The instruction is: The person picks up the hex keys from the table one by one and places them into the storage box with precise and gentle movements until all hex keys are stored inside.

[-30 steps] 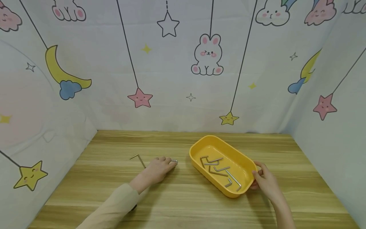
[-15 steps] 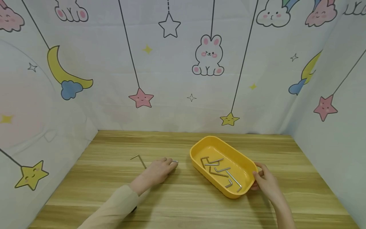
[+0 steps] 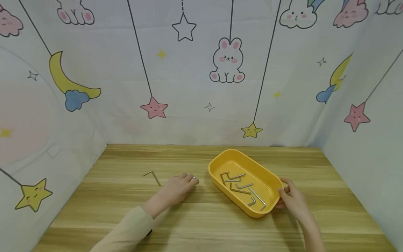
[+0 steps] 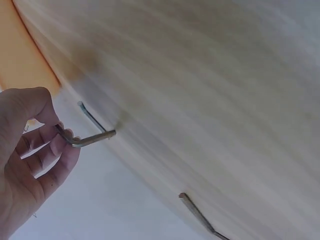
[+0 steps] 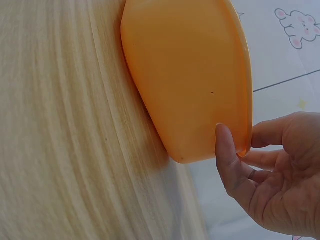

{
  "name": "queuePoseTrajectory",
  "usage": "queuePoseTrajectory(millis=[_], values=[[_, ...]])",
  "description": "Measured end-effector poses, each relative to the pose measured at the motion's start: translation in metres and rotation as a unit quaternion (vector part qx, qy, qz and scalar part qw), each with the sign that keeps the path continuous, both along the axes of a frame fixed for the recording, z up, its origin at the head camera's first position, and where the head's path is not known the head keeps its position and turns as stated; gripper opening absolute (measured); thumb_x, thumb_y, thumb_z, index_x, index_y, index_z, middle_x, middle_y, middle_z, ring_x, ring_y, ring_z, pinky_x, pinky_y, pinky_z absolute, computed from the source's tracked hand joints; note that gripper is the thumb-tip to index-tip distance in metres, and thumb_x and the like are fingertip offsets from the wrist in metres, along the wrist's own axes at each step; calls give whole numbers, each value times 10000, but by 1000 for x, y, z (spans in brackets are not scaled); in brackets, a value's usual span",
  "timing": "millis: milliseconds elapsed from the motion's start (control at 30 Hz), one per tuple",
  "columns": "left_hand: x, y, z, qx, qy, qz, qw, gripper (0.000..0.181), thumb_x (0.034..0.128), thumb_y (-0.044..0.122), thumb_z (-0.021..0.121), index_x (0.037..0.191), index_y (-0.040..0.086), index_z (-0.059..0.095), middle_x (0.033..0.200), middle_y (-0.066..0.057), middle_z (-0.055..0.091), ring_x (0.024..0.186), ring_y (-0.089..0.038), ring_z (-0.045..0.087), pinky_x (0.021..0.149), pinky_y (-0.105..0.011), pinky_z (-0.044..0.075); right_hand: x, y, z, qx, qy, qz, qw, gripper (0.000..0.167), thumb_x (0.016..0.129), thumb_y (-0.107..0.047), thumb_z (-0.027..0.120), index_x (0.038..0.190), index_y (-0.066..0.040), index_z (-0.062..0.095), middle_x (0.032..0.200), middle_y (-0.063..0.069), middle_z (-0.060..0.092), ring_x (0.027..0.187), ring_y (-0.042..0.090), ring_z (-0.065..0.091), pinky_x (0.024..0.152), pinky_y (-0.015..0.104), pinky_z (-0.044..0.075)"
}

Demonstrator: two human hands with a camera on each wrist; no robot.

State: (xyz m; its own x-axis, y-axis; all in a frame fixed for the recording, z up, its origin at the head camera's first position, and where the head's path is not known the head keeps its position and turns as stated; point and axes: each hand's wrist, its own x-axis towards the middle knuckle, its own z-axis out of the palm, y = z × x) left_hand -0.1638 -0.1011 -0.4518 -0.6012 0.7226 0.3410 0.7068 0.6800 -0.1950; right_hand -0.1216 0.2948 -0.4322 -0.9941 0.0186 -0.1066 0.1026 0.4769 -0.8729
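Observation:
My left hand (image 3: 179, 189) pinches an L-shaped hex key (image 4: 80, 142) between thumb and fingers, just over the wooden table. A second hex key (image 4: 92, 117) shows right behind the held one in the left wrist view; my hand hides it in the head view. Another hex key (image 3: 154, 177), brass-toned, lies on the table left of this hand. At the right, my right hand (image 3: 292, 201) grips the end rim of a yellow tray (image 3: 217, 178), thumb on one side and fingers on the other. Several silver and brass-toned hex keys (image 3: 240, 191) lie inside the tray.
The wood-grain table (image 3: 201, 231) meets a white patterned cloth (image 3: 189, 126) at the back and both sides. Partly under my left sleeve (image 3: 129, 227), a small black thing (image 3: 149, 232) shows; its kind is unclear.
My left hand has moved slightly to the right, and the silver key end that showed past its fingers is now mostly covered. The right hand and tray stay put.

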Motion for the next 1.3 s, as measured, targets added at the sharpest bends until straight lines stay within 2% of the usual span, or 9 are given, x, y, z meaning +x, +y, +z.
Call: queuePoseTrajectory(millis=[167, 400, 633, 833, 1100, 1200, 1300], values=[[4, 6, 7, -38, 139, -54, 9999, 245, 880, 85, 651, 1101, 164, 582, 930, 10, 599, 801, -147, 581, 607, -251, 512, -1, -1, 0, 11, -9, 24, 10000, 489, 1001, -82, 429, 1457, 14, 279, 963, 187, 522, 692, 115, 644, 659, 309, 595], [9, 17, 17, -82, 352, -179, 9992, 343, 805, 44, 707, 1087, 180, 566, 890, 26, 559, 755, -132, 546, 545, -221, 460, -3, -1, -1, 0, -6, 36, 10000, 493, 1001, -84, 430, 1460, 10, 277, 965, 186, 519, 694, 115, 647, 657, 305, 594], [14, 26, 24, -111, 388, -79, 9992, 375, 771, 59, 715, 1095, 189, 576, 883, 28, 533, 771, -128, 527, 545, -211, 447, -3, -1, -1, 26, -5, 26, 10000, 491, 999, -79, 430, 1458, 13, 281, 956, 185, 523, 689, 116, 649, 653, 309, 595], [15, 32, 32, 44, 497, -37, 9987, 370, 772, 52, 712, 1089, 190, 583, 900, 29, 545, 778, -129, 534, 558, -221, 445, -2, -2, 0, 19, -9, 14, 10000, 487, 999, -76, 429, 1455, 12, 284, 957, 185, 524, 687, 114, 648, 651, 307, 594], [10, 48, 48, 144, 415, 84, 9990, 425, 766, 45, 707, 1147, 186, 580, 916, 31, 532, 770, -117, 498, 581, -200, 418, -1, 0, -2, 4, 74, 58, 10000, 482, 1002, -75, 425, 1450, 25, 281, 945, 182, 520, 677, 101, 645, 637, 288, 590], [7, 56, 54, 246, 473, 59, 9986, 412, 785, 49, 699, 1158, 181, 583, 933, 28, 535, 782, -112, 508, 580, -185, 417, -1, 0, -1, -2, 102, 44, 9999, 476, 1001, -72, 425, 1445, 30, 286, 939, 179, 522, 673, 92, 647, 633, 284, 589], [4, 64, 58, 362, 667, -20, 9971, 398, 787, 48, 700, 1149, 179, 597, 945, 26, 551, 812, -110, 544, 586, -177, 435, 0, 0, 0, 11, 84, 47, 10000, 478, 1003, -74, 424, 1449, 28, 284, 948, 180, 525, 680, 99, 651, 638, 287, 590]])
